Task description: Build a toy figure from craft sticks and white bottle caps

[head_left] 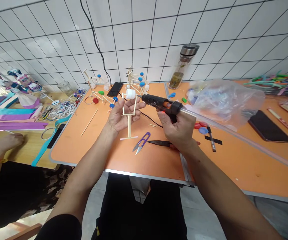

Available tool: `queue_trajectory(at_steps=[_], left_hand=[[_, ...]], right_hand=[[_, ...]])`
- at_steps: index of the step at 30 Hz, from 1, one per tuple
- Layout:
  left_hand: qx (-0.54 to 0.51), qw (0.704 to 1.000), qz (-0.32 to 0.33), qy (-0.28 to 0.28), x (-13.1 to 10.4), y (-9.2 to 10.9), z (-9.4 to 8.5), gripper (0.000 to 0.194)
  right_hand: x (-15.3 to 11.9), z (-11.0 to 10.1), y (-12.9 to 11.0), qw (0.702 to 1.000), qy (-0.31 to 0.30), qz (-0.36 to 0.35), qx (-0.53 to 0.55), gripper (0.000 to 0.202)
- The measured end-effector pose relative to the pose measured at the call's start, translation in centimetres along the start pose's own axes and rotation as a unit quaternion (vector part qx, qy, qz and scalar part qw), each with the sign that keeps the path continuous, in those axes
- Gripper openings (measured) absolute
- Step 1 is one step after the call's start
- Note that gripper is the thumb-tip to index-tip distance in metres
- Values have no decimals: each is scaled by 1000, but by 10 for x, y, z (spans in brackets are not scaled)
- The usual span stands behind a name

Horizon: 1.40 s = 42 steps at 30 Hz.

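Note:
My left hand [119, 116] holds a small frame of pale wooden sticks [129, 125], forked at the top, with a crosspiece at its lower end. Between the fork's tips sits a white cylinder [130, 94]. My right hand [180, 128] is wrapped round a black glue gun [159, 101], its nozzle close to the right tip of the fork; whether they touch is hard to tell. A long clear glue stick [216, 123] runs out of the gun's back. Purple-handled snips [141, 143] and dark-bladed scissors [159, 143] lie below on the orange table [144, 163].
Stick models with blue pieces [136, 80] stand at the back, beside a phone [115, 89]. A glass bottle [181, 70], plastic bags [224, 100] and another phone [269, 126] are to the right. At left, another person's hand [12, 141] rests near purple ribbon [18, 125].

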<state>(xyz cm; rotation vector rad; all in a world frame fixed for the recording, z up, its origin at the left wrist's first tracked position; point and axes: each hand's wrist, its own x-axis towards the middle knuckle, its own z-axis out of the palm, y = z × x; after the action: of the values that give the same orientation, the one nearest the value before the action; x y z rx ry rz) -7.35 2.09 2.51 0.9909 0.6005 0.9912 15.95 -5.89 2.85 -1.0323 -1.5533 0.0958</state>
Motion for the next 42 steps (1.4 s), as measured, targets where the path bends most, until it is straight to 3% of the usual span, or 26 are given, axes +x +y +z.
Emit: queue_trajectory(at_steps=[9,14,19,22,25,27,30,33,35,38,40,42], left_hand=[[9,1000,-4,10,-2,2,1,77],[22,999,14,19,-3,4,-1,78],[11,999,32,21,-3,7,-5,77],[5,999,31,27,-3,9,-4,75],[-1,999,32,23,-3,11,-3,72],[-6,999,38,16,-3,12,-3,71],[-35,998,41,12,-3,12,-2,69],[-92,995,35,10,-2,12,-2,63],[-126,992,32,4,-2,12,-2,61],[-148,989,31,-2,-2,12,-1,58],[-149,988,33,1,-2,11,0,57],[-143,989,38,0,-3,10,2,54]], right_hand=[[-1,-1,-2,999,14,27,12,25],[5,2,3,988,31,116,92,40],[17,8,35,924,-28,297,239,44],[19,11,54,869,-78,429,235,43],[17,13,63,842,-134,487,189,32],[14,13,66,851,-176,480,118,27],[12,14,68,881,-243,396,-86,30],[13,15,69,856,-290,330,-273,41],[13,16,67,831,-309,331,-323,47],[13,15,61,818,-325,320,-349,48],[13,13,56,821,-322,303,-360,44],[12,12,50,847,-280,273,-360,36]])
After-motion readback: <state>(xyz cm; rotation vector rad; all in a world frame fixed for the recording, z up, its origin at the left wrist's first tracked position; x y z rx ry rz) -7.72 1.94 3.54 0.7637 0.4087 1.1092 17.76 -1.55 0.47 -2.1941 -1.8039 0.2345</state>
